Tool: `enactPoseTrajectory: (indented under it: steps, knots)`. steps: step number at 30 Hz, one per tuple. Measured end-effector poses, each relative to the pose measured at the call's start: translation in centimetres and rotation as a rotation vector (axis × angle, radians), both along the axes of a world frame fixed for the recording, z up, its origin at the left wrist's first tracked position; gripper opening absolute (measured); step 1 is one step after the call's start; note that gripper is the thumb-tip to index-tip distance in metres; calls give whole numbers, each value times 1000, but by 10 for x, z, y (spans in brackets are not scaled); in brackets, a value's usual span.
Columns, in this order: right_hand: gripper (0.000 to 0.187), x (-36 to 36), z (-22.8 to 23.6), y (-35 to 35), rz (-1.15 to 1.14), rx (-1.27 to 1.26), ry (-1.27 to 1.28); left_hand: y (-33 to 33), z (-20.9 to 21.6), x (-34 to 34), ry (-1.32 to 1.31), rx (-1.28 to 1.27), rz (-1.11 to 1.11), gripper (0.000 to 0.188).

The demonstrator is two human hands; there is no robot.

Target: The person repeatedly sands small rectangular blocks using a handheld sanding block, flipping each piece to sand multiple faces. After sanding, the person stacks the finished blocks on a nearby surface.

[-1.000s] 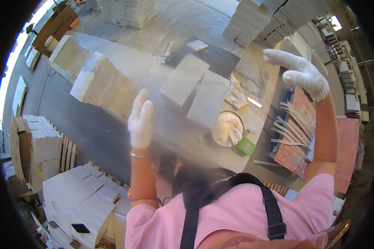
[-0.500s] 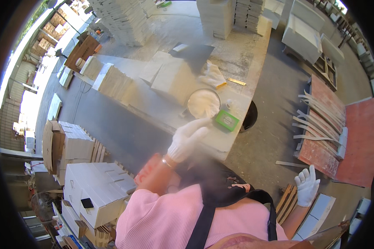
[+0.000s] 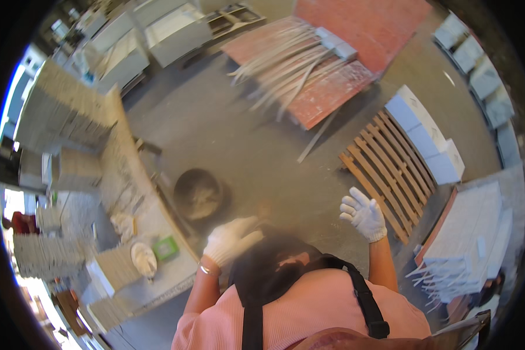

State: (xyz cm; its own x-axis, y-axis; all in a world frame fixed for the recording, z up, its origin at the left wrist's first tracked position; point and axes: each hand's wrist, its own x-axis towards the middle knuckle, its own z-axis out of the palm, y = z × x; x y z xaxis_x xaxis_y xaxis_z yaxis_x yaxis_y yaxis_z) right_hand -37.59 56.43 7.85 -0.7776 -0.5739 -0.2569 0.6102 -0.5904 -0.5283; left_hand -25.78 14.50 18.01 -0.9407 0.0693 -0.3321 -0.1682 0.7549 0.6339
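My left hand (image 3: 230, 240), in a white knit glove, hovers in front of my body close to the black apron (image 3: 268, 271). Its fingers are stretched out, slightly blurred, with nothing held. Farther right, my gloved right hand (image 3: 363, 214) is raised over the floor with fingers spread and nothing in them. The hand nearest the worktable (image 3: 184, 258) is the left one. On that table are a round bowl of pale material (image 3: 143, 260), a green box (image 3: 166, 248) and a loose white glove (image 3: 123, 226). A dark round tub (image 3: 198, 194) stands on the floor beside the table.
Stacked pale boards (image 3: 52, 114) rise at the far left. Ahead, long pale strips (image 3: 286, 55) lie across a red board (image 3: 332, 96). A wooden pallet (image 3: 388, 166) sits right, beside white boxes (image 3: 417, 131). Another board stack (image 3: 466, 233) with ragged strips stands at the right.
My view has swung right, so the worktable now lies at the left and the pallet shows fully. Both hands remain raised and hold nothing; the left has moved away from the bowl.
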Motion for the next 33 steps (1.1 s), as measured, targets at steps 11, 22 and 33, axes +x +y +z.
enactPoseTrajectory:
  steps: [11, 22, 33]
  knots:
    - [73, -91, -50, 29, 180, 1373, 92, -43, -56, -210, 7, -94, -131, 62]
    - [83, -59, -122, 79, 231, 1364, -558, -17, -57, -421, -51, -199, -344, 75]
    - [83, -385, -232, 201, 420, 1478, -280, 55, -54, -628, -144, -365, -84, 84]
